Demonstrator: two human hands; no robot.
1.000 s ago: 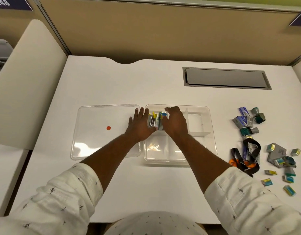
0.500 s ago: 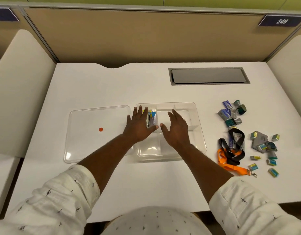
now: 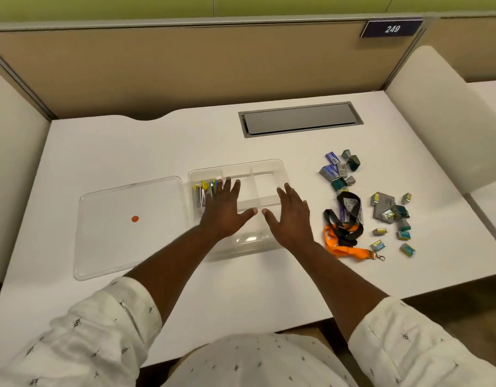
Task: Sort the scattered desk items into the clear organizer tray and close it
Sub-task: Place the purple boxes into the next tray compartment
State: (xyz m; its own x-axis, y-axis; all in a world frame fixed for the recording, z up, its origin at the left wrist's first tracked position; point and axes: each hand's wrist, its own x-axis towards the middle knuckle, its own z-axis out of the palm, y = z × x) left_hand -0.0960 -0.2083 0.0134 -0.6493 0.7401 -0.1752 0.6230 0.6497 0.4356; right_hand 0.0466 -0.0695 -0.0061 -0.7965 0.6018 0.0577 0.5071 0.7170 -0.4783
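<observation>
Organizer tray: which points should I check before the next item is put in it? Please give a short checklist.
1. Left hand and right hand free, holding nothing: ok.
2. Organizer tray open, lid lying to its left: ok.
3. Far-left compartment holds the yellow and blue items: ok.
4. Near compartment empty: cannot tell, hands cover part.
5. Desk items all sorted: not ok; lanyards and small boxes lie right of the tray.

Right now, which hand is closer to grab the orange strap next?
Probably the right hand: it is open above the right edge of the tray, close to the orange strap. The left hand is farther off, over its left side.
</observation>
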